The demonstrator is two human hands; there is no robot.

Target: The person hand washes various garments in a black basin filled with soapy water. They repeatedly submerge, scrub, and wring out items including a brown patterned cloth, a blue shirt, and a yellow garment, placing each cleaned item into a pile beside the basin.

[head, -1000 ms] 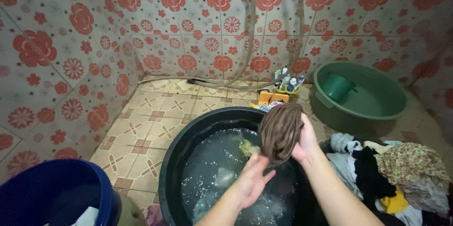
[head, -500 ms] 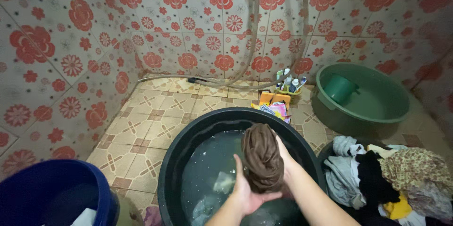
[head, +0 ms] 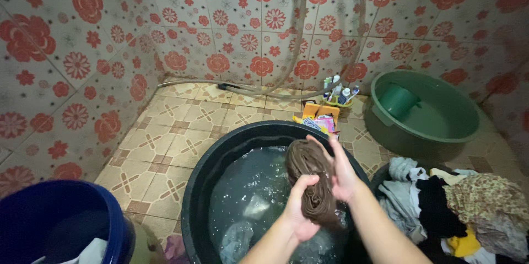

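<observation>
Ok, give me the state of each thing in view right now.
Brown cloth: bunched, held over the water.
Left hand: closed on the brown cloth.
Right hand: closed on the brown cloth.
Black tub: holds soapy water and clothes.
Green basin: holds a dipper.
Blue bucket: open.
Clothes pile: heaped.

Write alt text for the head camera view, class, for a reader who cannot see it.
Both hands, left hand and right hand, grip a bunched brown cloth over a black tub of water; a clothes pile lies right.
</observation>
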